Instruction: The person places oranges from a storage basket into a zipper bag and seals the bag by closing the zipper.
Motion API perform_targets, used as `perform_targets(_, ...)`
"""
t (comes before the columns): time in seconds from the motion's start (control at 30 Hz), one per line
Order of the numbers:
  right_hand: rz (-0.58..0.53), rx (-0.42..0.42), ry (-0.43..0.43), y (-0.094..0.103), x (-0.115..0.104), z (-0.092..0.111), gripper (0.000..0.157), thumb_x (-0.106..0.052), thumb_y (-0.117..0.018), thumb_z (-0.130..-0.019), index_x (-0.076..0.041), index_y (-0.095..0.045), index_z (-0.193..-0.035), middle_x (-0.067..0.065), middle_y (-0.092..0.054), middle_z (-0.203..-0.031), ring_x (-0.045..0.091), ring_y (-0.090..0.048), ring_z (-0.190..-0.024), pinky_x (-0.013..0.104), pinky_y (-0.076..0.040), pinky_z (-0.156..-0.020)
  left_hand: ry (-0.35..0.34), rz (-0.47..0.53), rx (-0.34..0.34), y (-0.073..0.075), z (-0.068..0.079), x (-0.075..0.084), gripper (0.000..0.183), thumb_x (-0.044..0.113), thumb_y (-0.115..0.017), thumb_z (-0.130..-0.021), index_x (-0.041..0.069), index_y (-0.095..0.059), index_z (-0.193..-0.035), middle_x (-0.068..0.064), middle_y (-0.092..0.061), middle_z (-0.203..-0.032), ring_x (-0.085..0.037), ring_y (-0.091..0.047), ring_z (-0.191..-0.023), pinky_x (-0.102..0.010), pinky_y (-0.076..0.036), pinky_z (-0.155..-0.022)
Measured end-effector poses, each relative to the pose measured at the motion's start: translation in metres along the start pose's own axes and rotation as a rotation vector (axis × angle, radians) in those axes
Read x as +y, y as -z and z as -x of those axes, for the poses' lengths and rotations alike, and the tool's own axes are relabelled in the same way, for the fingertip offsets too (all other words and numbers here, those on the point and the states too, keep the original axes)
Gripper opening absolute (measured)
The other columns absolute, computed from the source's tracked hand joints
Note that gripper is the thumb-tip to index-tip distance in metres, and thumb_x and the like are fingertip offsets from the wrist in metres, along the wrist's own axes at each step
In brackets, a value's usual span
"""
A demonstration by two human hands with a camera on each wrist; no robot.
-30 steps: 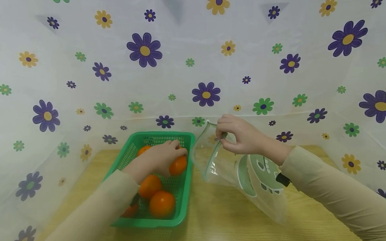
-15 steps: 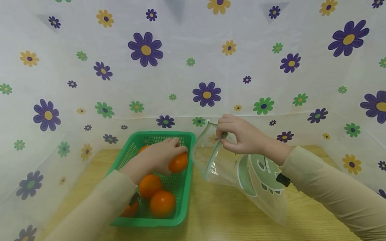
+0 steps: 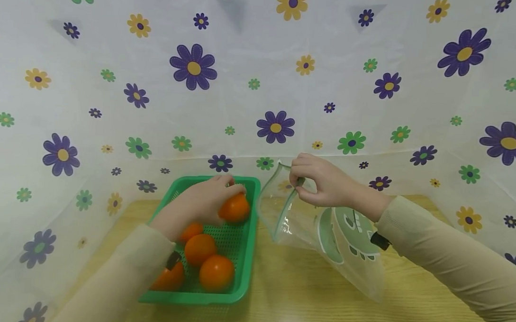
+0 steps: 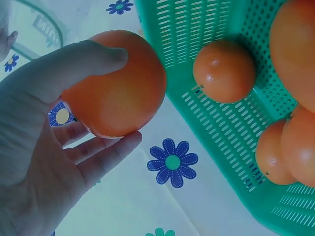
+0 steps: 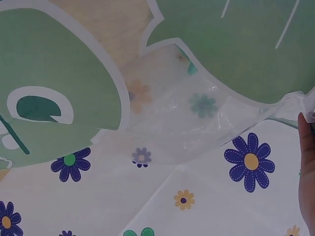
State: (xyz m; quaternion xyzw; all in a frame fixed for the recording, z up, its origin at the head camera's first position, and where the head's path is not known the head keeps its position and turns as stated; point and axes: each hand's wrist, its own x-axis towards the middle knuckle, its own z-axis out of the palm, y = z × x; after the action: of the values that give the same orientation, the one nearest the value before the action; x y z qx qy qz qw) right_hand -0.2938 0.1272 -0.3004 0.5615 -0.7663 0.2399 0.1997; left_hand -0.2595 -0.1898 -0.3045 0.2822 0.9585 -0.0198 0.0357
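My left hand [image 3: 201, 201] grips an orange [image 3: 236, 208] over the far right part of the green plastic basket [image 3: 250, 255]. In the left wrist view the thumb lies across one side of this orange [image 4: 120, 93], with the fingers curled on the other. My right hand [image 3: 321, 180] pinches the upper edge of a clear zip bag [image 3: 298, 224] with a green printed animal. The bag's mouth gapes toward the basket, and its lower end slants down to the right. The right wrist view shows the green print [image 5: 236, 54] close up, with only part of the right hand [image 5: 307, 167] at the edge.
Several more oranges [image 3: 217, 272] lie in the basket, some partly hidden by the left arm. The basket stands on a wooden table [image 3: 304, 300]. Behind and at both sides hangs a white sheet [image 3: 243, 103] with printed flowers.
The left hand has raised the orange and drawn it slightly back to the left. Another orange in the basket now shows below that hand. The right hand and bag have stayed put.
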Motion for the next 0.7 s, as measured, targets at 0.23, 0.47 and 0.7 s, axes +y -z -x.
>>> perform_targets(0.23,0.001,0.005,0.015,-0.001,0.002,-0.001,0.009,-0.004,-0.066,-0.083,-0.011,-0.065,-0.087,-0.002,-0.061,-0.085,0.012,-0.054,-0.087,0.03,-0.052,-0.076,-0.037,-0.004,0.05,0.008,0.003,-0.001,0.084,0.008,-0.092,-0.077,0.02,-0.055,-0.151,-0.017,-0.052,-0.147,-0.034,-0.059,-0.123,-0.046,-0.063,-0.095)
perform_targets(0.47,0.001,0.007,0.014,-0.002,0.002,-0.001,0.007,-0.005,-0.065,-0.083,-0.011,-0.066,-0.087,0.0,-0.061,-0.084,0.013,-0.054,-0.087,0.031,-0.052,-0.077,-0.061,-0.004,0.078,0.015,0.003,0.004,0.083,0.01,-0.092,-0.078,0.021,-0.056,-0.152,-0.015,-0.053,-0.146,-0.033,-0.061,-0.121,-0.045,-0.064,-0.094)
perform_targets(0.7,-0.003,0.012,0.031,-0.003,0.003,-0.002,0.008,-0.004,-0.066,-0.082,-0.011,-0.066,-0.087,0.0,-0.062,-0.084,0.014,-0.054,-0.086,0.032,-0.052,-0.076,-0.1,-0.007,0.137,0.028,0.007,0.011,0.081,0.011,-0.094,-0.077,0.02,-0.058,-0.149,-0.012,-0.055,-0.137,-0.03,-0.06,-0.115,-0.042,-0.065,-0.091)
